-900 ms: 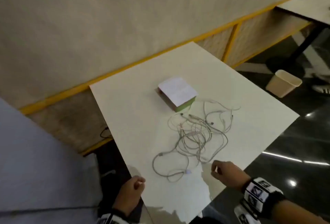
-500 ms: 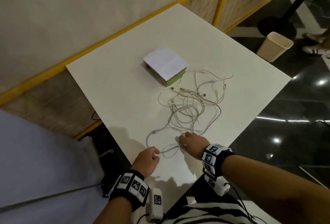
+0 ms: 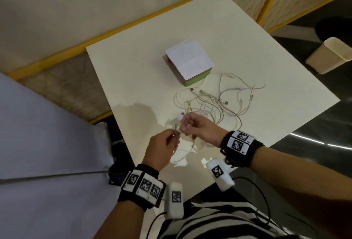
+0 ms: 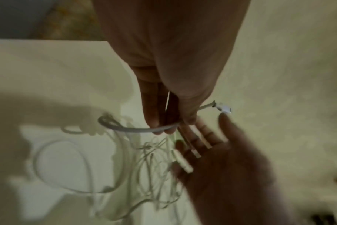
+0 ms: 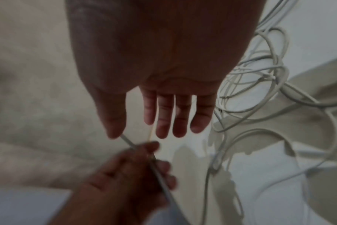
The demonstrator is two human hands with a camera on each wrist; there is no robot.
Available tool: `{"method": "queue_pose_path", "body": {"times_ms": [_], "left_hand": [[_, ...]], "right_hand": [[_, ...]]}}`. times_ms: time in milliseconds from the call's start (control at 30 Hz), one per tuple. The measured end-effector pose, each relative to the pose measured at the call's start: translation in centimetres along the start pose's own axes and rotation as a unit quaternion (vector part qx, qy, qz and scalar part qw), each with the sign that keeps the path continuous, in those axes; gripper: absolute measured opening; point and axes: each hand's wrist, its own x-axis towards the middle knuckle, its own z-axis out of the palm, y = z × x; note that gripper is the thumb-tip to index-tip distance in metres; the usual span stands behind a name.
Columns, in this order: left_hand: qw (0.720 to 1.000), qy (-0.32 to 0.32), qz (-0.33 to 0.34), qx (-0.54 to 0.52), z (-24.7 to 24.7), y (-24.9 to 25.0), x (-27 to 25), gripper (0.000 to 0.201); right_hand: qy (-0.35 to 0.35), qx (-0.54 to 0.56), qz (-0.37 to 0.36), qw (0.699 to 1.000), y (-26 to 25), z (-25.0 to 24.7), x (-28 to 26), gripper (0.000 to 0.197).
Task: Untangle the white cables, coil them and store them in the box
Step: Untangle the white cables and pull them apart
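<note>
A loose tangle of white cables (image 3: pixel 213 105) lies in the middle of the white table (image 3: pixel 133 76). Just behind it stands the box (image 3: pixel 190 61), closed, with a white lid and green and pink sides. My left hand (image 3: pixel 163 149) is raised over the near edge and pinches one white cable (image 4: pixel 135 130) between its fingertips. That cable's connector end (image 4: pixel 224 109) sticks out to the right. My right hand (image 3: pixel 198 130) is close beside the left; its fingers (image 5: pixel 173 118) hang fairly straight, and the thumb tip touches the cable near its connector end. The rest of this cable runs back into the tangle (image 5: pixel 260 76).
A beige waste bin (image 3: pixel 331 55) stands on the dark floor to the right of the table. A pale grey surface (image 3: pixel 47 143) fills the left. A wall with a yellow strip (image 3: pixel 133 23) runs behind the table. The table's near edge is right under my wrists.
Both hands have risen from the table's near edge and come together. The left hand has taken hold of a cable and lifted its end, and the right hand now meets the connector.
</note>
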Motion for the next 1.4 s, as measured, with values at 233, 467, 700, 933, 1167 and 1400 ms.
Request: {"method": "queue_pose_path", "body": {"times_ms": [233, 467, 700, 933, 1167, 1400], "left_hand": [[0.986, 0.110, -0.041, -0.114, -1.3, 0.9, 1.2, 0.019], [0.920, 0.262, -0.108, -0.272, -3.2, -1.3, 2.4, 0.019], [0.848, 0.304, -0.077, -0.428, -7.9, -3.2, 4.3, 0.025], [0.963, 0.151, -0.091, -0.202, -4.2, -0.9, 4.5, 0.028], [0.966, 0.057, -0.129, -0.218, -1.0, 2.4, 5.0, 0.041], [0.957, 0.121, -0.117, -0.235, -2.1, 2.6, 5.9, 0.034]], "right_hand": [[-0.219, -0.214, 0.058, 0.950, 1.5, 2.0, 1.1, 0.029], [-0.161, -0.218, 0.070, 0.960, 1.2, -0.4, -0.1, 0.011], [0.028, -0.378, 0.043, 0.924, 5.5, -3.2, 0.5, 0.024], [0.120, -0.305, -0.039, 0.944, 1.7, -2.0, 1.8, 0.031], [0.104, -0.394, -0.149, 0.901, -1.2, 0.6, 2.8, 0.047], [0.067, -0.358, -0.085, 0.927, -0.6, 0.7, 1.9, 0.027]]}}
